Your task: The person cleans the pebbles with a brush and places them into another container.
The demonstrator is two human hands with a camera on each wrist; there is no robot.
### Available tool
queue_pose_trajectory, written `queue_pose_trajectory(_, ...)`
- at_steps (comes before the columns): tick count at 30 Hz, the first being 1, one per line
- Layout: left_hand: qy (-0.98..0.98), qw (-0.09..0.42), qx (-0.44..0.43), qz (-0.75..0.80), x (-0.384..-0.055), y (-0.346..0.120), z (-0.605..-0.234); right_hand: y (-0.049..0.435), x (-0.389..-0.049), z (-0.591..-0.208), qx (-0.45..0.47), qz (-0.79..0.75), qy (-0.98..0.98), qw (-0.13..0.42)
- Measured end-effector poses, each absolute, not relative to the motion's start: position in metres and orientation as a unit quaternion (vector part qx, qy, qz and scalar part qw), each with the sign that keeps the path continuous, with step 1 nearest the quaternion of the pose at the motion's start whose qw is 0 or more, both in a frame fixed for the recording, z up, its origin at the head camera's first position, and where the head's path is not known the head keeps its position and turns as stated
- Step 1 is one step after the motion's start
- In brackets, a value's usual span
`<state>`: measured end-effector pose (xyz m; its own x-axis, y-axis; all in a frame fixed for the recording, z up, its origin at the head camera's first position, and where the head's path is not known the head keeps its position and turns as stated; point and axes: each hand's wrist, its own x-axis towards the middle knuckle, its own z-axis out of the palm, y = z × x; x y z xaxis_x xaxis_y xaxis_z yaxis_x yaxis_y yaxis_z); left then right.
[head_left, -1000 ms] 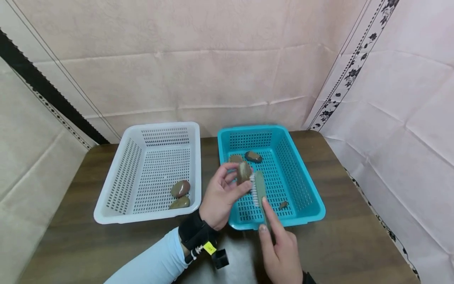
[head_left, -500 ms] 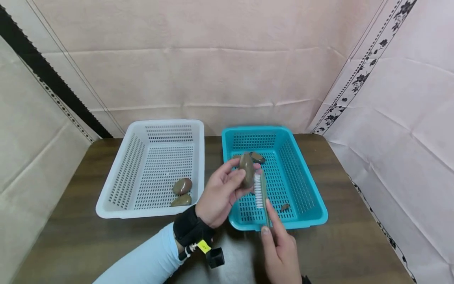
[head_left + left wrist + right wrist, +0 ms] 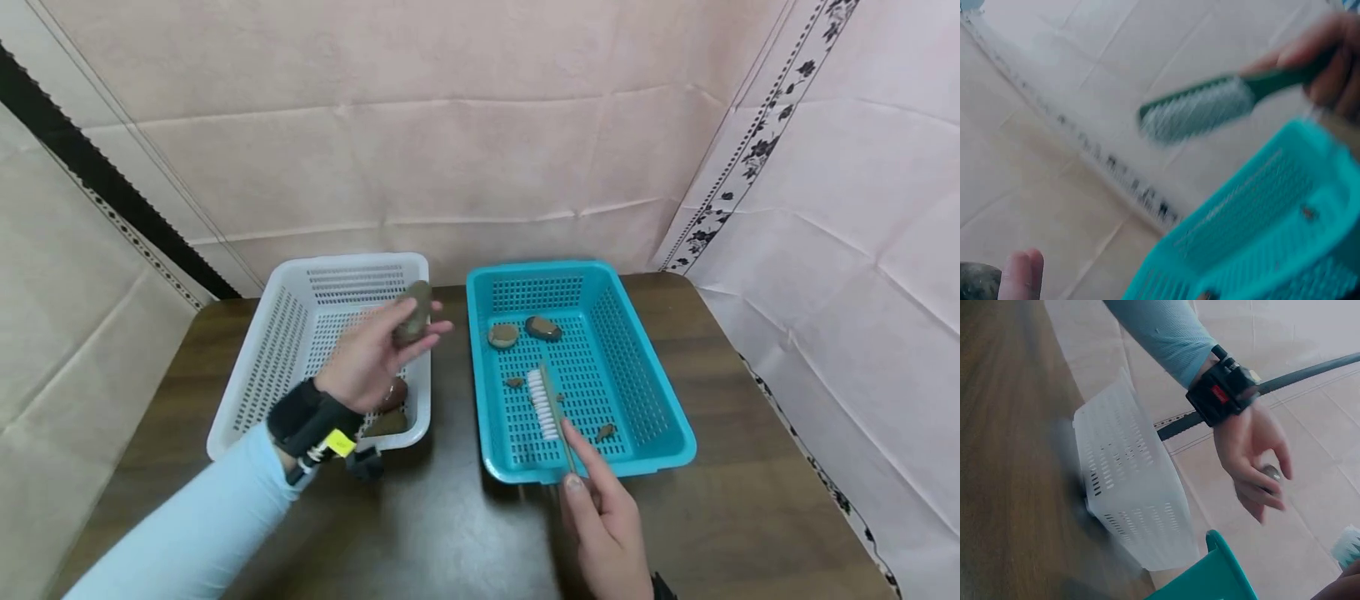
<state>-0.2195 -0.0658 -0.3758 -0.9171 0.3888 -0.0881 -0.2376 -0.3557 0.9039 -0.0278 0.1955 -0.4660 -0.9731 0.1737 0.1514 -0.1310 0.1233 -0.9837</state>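
My left hand holds a grey-brown stone between thumb and fingers, above the right side of the white basket. Two more stones lie in that basket's near right corner, partly hidden by the hand; one is a greenish stone. My right hand grips the handle of a green scrub brush with white bristles, over the near part of the blue basket. In the left wrist view the brush shows its bristles, while only an edge of the held stone is visible.
Inside the blue basket are a tan stone, a dark banded stone and several small brown pieces, one being a fragment near the right. Both baskets stand on a brown wooden table. Pale cloth hangs behind and at the sides.
My left hand has carried the stone left, from beside the brush over the blue basket to above the white basket. My right hand stays nearly in place with the brush.
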Motion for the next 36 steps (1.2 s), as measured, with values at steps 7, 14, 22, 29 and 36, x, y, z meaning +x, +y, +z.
queue_pose_trajectory(7, 0.641, 0.174, 0.048, 0.746, -0.24, -0.122, -0.378, 0.203, -0.026, -0.468, -0.012, 0.661, -0.741, 0.12)
queue_pose_trajectory(14, 0.736, 0.213, 0.078, 0.638, -0.269, -0.145, -0.391, 0.211, -0.025, -0.47, -0.014, 0.666, -0.737, 0.115)
queue_pose_trajectory(22, 0.914, 0.18, 0.148, 0.332, -0.315, -0.14, -0.422, 0.213, -0.021, -0.472, -0.016, 0.679, -0.726, 0.111)
queue_pose_trajectory(29, 0.938, 0.16, 0.232, 0.201, -0.329, -0.137, -0.452, 0.215, -0.018, -0.474, -0.05, 0.667, -0.735, 0.106)
queue_pose_trajectory(36, 0.942, 0.138, 0.242, 0.187, -0.331, -0.132, -0.463, 0.216, -0.02, -0.474, -0.071, 0.672, -0.731, 0.09)
